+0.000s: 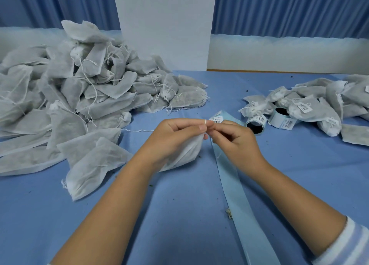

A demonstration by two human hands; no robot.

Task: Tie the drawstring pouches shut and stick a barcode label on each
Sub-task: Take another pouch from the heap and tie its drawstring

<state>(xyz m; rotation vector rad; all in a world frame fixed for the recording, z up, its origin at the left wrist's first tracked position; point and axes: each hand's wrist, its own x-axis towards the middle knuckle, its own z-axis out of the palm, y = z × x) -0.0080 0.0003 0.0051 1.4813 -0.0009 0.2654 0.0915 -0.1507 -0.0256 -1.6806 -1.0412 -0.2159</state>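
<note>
My left hand [175, 137] grips the gathered neck of a white drawstring pouch [185, 153] that hangs from it above the blue table. A loop of white string is wound round its forefinger tip. My right hand [229, 135] pinches the drawstring right beside the left fingertips. Behind the hands lies a barcode label [216, 118] on the end of a pale blue backing strip [235, 187], which runs from there toward me under my right forearm.
A big heap of unlabelled pouches [79, 97] fills the left side. Labelled pouches [311, 105] are piled at the right, with two label rolls [256, 123] [281, 117] in front of them. A white board [163, 25] stands at the back. Dark crumbs dot the blue tablecloth [179, 215].
</note>
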